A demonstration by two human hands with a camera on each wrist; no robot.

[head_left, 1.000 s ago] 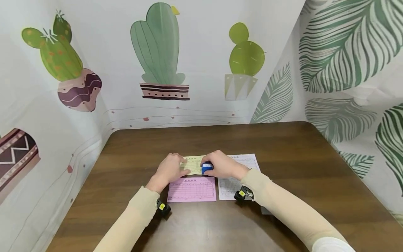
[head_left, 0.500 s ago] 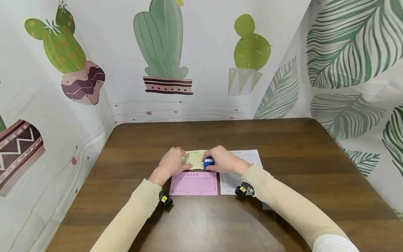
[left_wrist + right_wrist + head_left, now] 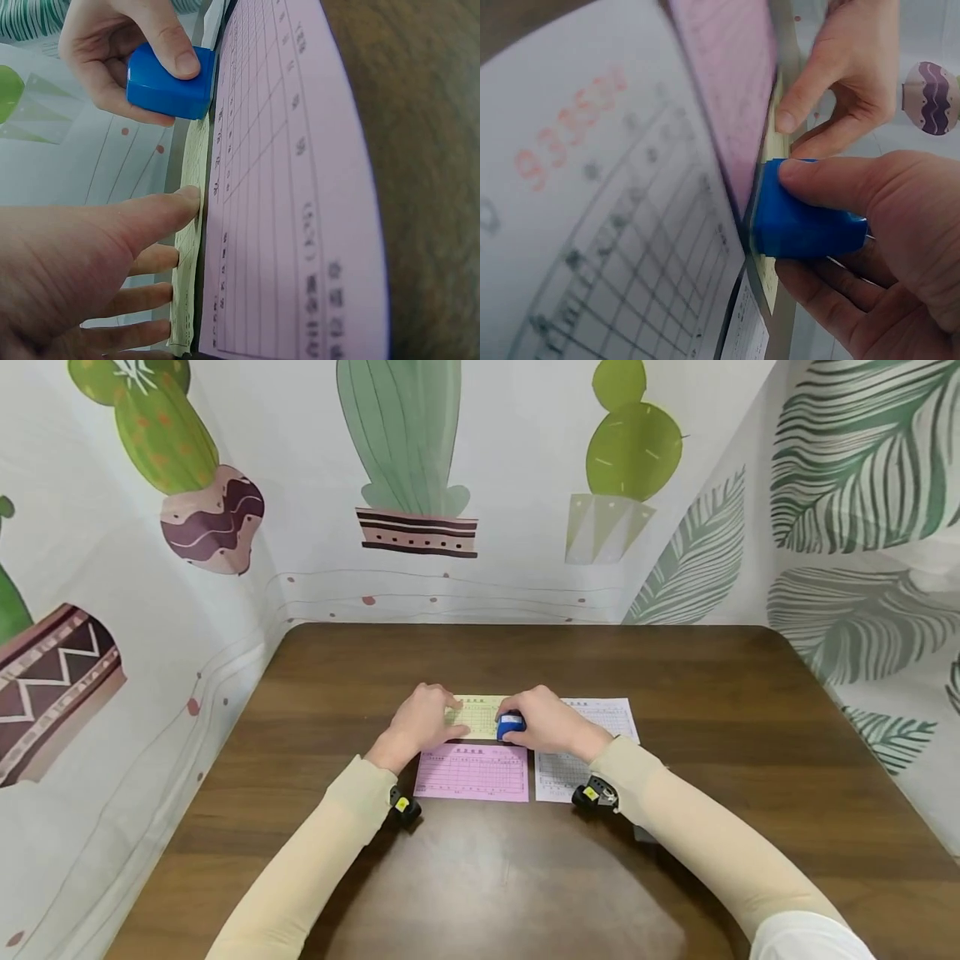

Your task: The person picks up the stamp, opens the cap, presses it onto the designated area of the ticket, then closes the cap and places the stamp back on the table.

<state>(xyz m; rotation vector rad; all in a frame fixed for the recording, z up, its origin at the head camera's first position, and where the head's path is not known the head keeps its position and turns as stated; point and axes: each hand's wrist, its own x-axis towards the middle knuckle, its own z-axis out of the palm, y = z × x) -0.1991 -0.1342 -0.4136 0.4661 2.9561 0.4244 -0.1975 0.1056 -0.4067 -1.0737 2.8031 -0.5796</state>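
My right hand [image 3: 551, 720] grips a blue self-inking stamp [image 3: 511, 727] between thumb and fingers. The stamp stands base-down on the right end of a yellow printed form [image 3: 480, 717], and its base touches the paper in the right wrist view. My left hand [image 3: 422, 718] rests on the left end of that form, its fingers spread and fairly straight, thumb on the near edge in the left wrist view. A pink form [image 3: 472, 775] lies just in front. White forms, one at the front [image 3: 557, 770] and one behind [image 3: 613, 714], lie to the right, partly under my right hand and wrist.
The papers lie on a brown wooden table [image 3: 337, 677]. A small grey object [image 3: 643, 835] is partly hidden under the right forearm. Behind and beside the table hangs a white cloth [image 3: 517, 543] printed with cacti and leaves. Both wrists wear black cameras.
The head view has tilted down, so the table and papers sit higher in the picture. Both hands stay at the yellow form; the right still holds the stamp on its right end.
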